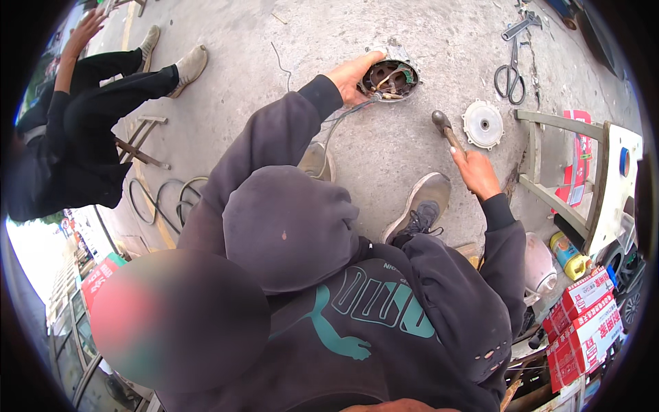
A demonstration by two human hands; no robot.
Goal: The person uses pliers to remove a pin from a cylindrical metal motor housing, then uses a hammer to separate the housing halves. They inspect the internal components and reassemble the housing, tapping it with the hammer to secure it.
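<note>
My left hand [351,77] grips the left side of a round metal motor housing [403,55] that is on the concrete. Its open end faces me and shows a dark inside with loose wires [392,82]; a grey cable [334,126] runs out of it toward my left foot. In my right hand [478,173] is a hammer [442,122], held by its wooden handle, its head apart from the housing. A pale round end cover [483,124] lies flat just right of the hammer head.
Scissors [509,84] and an adjustable wrench [522,26] lie at the far right. A wooden stool [596,182] lies on its side, with red-and-white boxes [583,329] and a yellow bottle [567,254] nearer. Coiled cable [154,206] and a seated person [89,130] are at left.
</note>
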